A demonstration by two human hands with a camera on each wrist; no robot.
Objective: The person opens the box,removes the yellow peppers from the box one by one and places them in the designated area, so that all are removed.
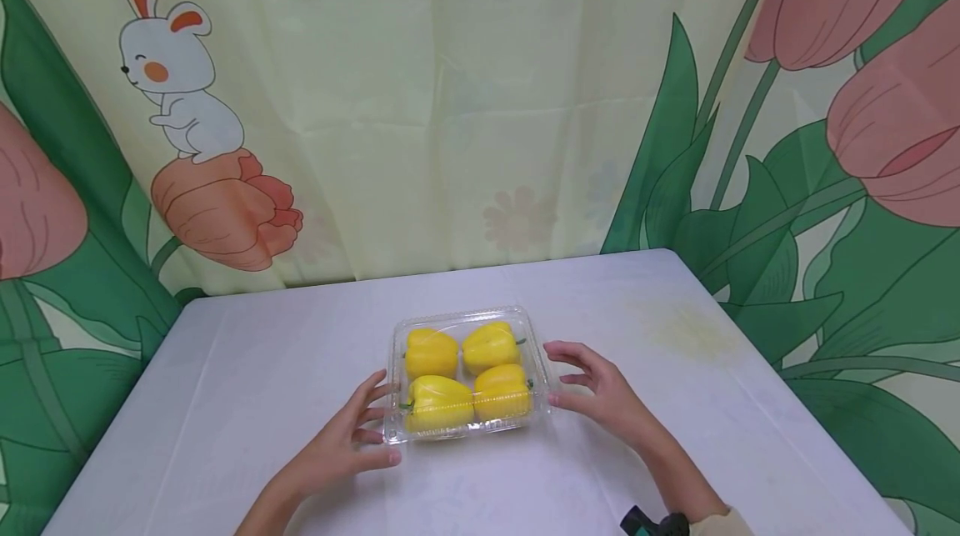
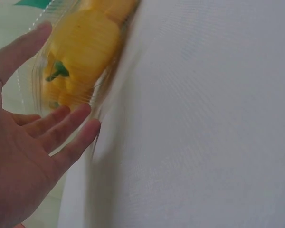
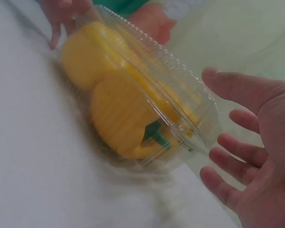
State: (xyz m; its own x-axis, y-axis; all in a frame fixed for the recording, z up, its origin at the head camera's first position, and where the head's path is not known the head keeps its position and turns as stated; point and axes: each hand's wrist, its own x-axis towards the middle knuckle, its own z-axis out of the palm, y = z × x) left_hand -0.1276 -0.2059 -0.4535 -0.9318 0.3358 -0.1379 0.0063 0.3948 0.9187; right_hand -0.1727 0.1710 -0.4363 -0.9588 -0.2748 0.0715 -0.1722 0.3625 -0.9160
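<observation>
Closely, left hand (image 1: 341,444) and right hand (image 1: 607,398) flank a clear box (image 1: 459,319) of peppers (image 1: 441,404), fingers (image 3: 244,152) spread.

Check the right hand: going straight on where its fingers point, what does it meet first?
The right hand would likely meet the right side of the clear plastic container first, with yellow peppers inside behind that wall. Depth is unclear; it may already be touching.

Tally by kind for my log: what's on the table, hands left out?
Yellow bell peppers: 4
Clear plastic container (holding the peppers): 1
Total: 5
</observation>
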